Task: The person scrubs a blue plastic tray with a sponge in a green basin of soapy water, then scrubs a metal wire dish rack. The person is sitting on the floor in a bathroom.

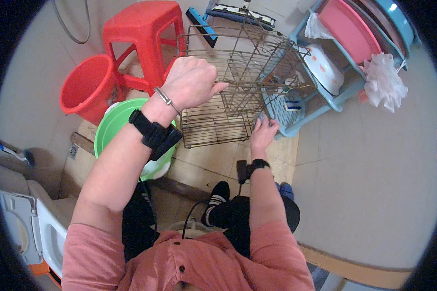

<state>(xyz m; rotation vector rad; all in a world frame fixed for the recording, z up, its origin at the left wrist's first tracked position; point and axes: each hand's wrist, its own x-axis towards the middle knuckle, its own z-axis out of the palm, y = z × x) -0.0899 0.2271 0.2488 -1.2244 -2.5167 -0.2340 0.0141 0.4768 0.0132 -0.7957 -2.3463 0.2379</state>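
A rusty wire cage (218,127) stands tilted on the tiled floor before me, its thin bars browned. My left hand (195,82) is closed around the near left of its wire frame, thumb lying along a bar and the other fingertips hidden. Lower right, my right hand (264,134) pinches a grey scouring pad (258,119) against the cage's right side. Partly covered by the fingers, the pad's exact material is hard to make out. Each wrist carries a black strap with a small dark device.
Left of the cage are a green basin (109,131), a red bucket (85,85) and a red plastic stool (142,22). A blue plastic rack (295,123) with basins stands at right. A squeegee (202,27) leans behind. A raised sill (182,188) crosses the floor near my feet.
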